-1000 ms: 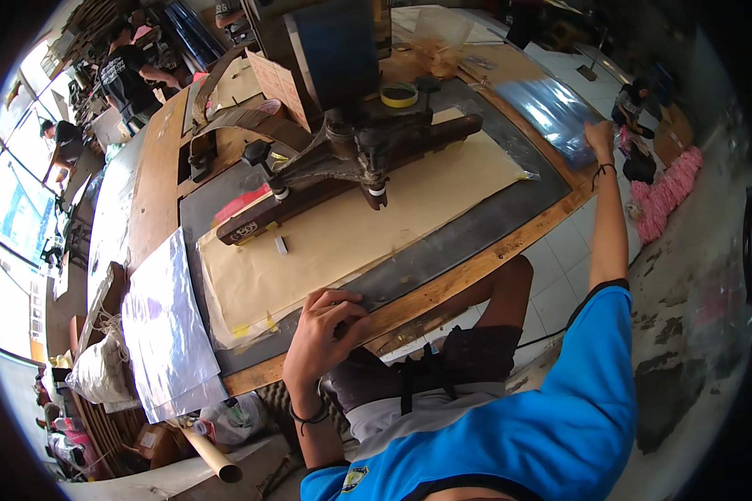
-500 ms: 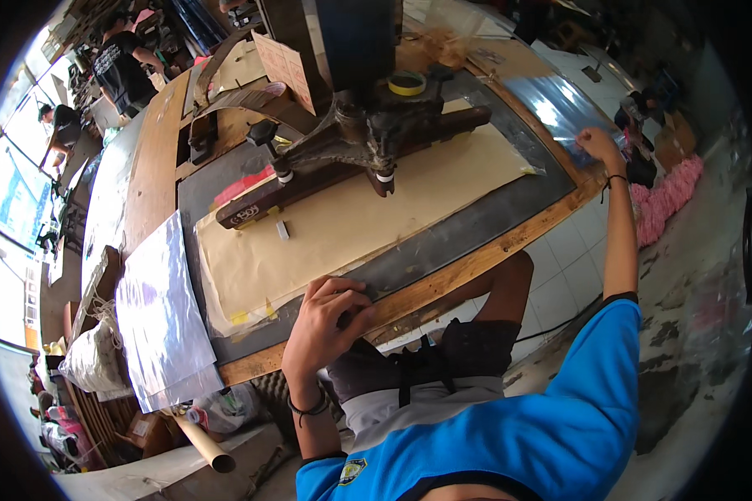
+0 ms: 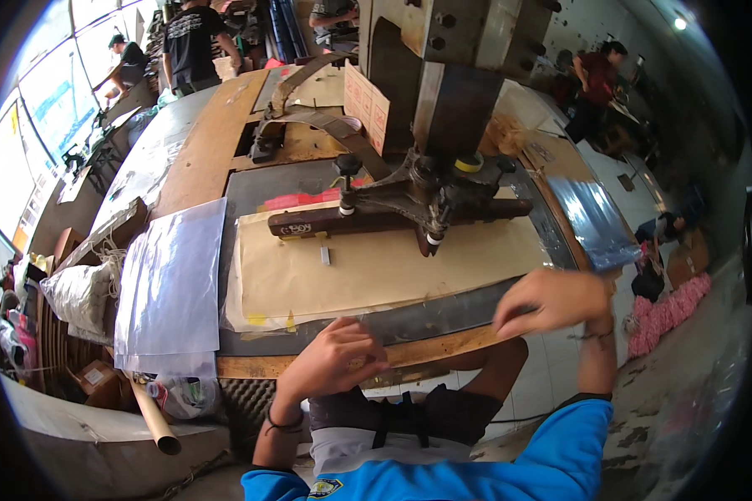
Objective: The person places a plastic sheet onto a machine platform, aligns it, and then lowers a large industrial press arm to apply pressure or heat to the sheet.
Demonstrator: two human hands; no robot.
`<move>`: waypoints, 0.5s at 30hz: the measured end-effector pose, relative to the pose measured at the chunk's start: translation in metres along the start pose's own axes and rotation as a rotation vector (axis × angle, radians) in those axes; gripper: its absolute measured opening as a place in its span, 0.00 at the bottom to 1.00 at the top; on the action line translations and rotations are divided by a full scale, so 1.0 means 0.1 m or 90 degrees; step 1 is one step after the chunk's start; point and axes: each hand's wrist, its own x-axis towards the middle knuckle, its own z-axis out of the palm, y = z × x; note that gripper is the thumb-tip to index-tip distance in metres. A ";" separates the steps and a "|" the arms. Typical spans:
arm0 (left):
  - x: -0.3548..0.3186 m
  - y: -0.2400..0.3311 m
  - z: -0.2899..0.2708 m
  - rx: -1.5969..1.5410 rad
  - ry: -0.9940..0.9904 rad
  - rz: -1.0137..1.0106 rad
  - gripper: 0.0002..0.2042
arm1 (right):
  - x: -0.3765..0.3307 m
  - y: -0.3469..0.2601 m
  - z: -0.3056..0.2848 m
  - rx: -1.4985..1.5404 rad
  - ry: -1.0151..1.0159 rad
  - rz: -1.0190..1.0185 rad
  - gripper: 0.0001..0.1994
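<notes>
The fingers (image 3: 349,336) of the left hand (image 3: 330,361) are loosely curled at the near edge of the worktop (image 3: 443,346); whether their tips meet the thumb cannot be told. The fingers of the right hand (image 3: 558,299) are bent downward and slightly blurred over the same edge, farther right, and whether they are closed together cannot be made out.

With twelve o'clock taken as away from the wearer, the beige sheet (image 3: 393,284) is laid on the dark mat (image 3: 451,324) between the hands and the press; from its middle, the left hand is seen at seven and the right at just past three. At twelve, the sheet is crossed by a dark metal bar (image 3: 309,223), carried by a branched bracket (image 3: 393,189). A small grey block (image 3: 325,255) is set between nine and ten, near the bar.

Farther out, clear plastic sheets (image 3: 171,280) are spread at nine and bluish film (image 3: 589,213) is laid between two and three. Behind the bar, a yellow tape roll (image 3: 469,164) is partly hidden at one. A cardboard tube (image 3: 152,415) is seen below at eight.
</notes>
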 end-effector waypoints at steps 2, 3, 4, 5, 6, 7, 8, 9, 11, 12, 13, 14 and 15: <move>-0.07 0.12 -0.36 -0.043 -0.007 0.017 0.05 | 0.47 -0.19 0.20 -0.057 -0.118 -0.103 0.16; -0.09 0.12 -0.58 -0.008 0.048 0.048 0.05 | 0.72 -0.29 0.27 -0.095 -0.171 -0.140 0.14; -0.07 0.13 -0.85 0.048 0.084 0.052 0.06 | 0.88 -0.31 0.42 -0.151 -0.114 -0.191 0.14; -0.01 0.03 -1.09 0.078 0.111 0.026 0.06 | 1.02 -0.30 0.56 -0.205 -0.056 -0.236 0.13; -0.01 -0.05 -1.38 0.205 0.146 -0.036 0.08 | 1.22 -0.44 0.60 -0.260 -0.029 -0.296 0.12; 0.04 -0.25 -1.58 0.228 0.225 -0.050 0.09 | 1.41 -0.61 0.65 -0.315 0.000 -0.349 0.11; 0.16 -0.48 -1.88 0.231 0.188 -0.112 0.08 | 1.58 -0.74 0.72 -0.365 0.029 -0.399 0.10; 0.28 -0.72 -2.05 0.280 0.177 -0.191 0.08 | 1.74 -0.79 0.82 -0.337 0.022 -0.442 0.09; 0.30 -1.31 -2.33 0.425 0.158 -0.294 0.15 | 2.04 -0.80 1.12 -0.291 0.010 -0.534 0.08; 0.10 -1.67 -2.42 0.525 0.151 -0.324 0.19 | 2.23 -0.74 1.32 -0.261 0.028 -0.614 0.08; -0.26 -2.10 -2.36 0.600 0.162 -0.379 0.24 | 2.46 -0.65 1.55 -0.233 0.042 -0.697 0.07; -0.52 -2.41 -2.29 0.665 0.170 -0.426 0.28 | 2.58 -0.59 1.71 -0.204 0.056 -0.766 0.07; -0.48 -2.48 -2.18 0.506 0.142 -0.486 0.33 | 2.54 -0.53 1.77 -0.217 0.107 -0.752 0.06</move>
